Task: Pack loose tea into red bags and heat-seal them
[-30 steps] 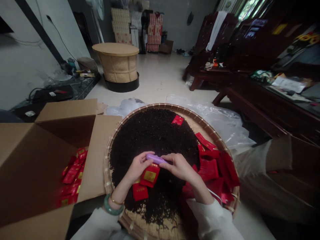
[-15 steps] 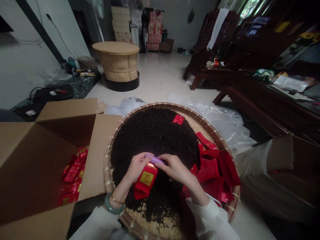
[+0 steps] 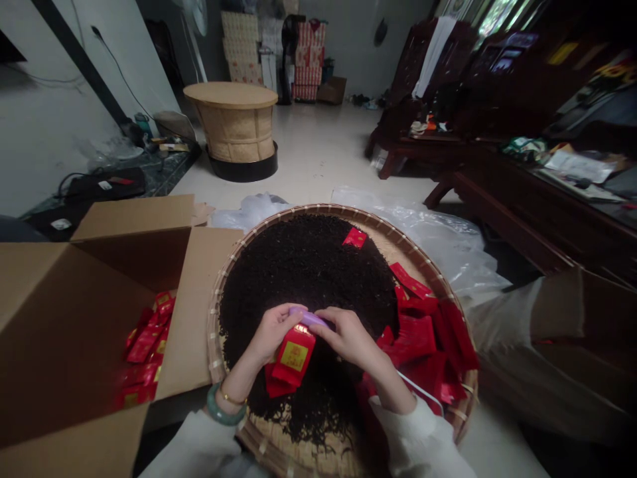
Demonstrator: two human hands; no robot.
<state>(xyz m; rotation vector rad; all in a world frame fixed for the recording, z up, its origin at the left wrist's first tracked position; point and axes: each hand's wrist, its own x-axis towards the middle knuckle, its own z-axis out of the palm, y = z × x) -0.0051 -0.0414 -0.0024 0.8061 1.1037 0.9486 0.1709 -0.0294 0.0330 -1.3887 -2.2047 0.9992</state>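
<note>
Both my hands meet over a round bamboo tray [image 3: 217, 332] spread with dark loose tea leaves [image 3: 308, 265]. Between them is a small purple bag sealer [image 3: 309, 318], lying across the top of a red tea packet [image 3: 294, 357] with a yellow label. My left hand [image 3: 273, 332] pinches the sealer's left end and the packet's top edge. On the sealer's right end, the fingers of my right hand [image 3: 346, 332] are closed. Another red packet [image 3: 279, 386] lies under the hanging one, partly hidden. A white cord [image 3: 421, 388] runs by my right wrist.
Red packets [image 3: 415, 338] are heaped on the tray's right side, and a single red packet [image 3: 355, 238] lies on the tea at the back. An open cardboard box [image 3: 209, 299] at left contains several filled packets [image 3: 146, 338]. Clear plastic sheeting [image 3: 442, 245] lies behind the tray.
The held packet has tipped slightly to the right and its label shows a little more squarely. Both hands stay nearly in place on the purple sealer.
</note>
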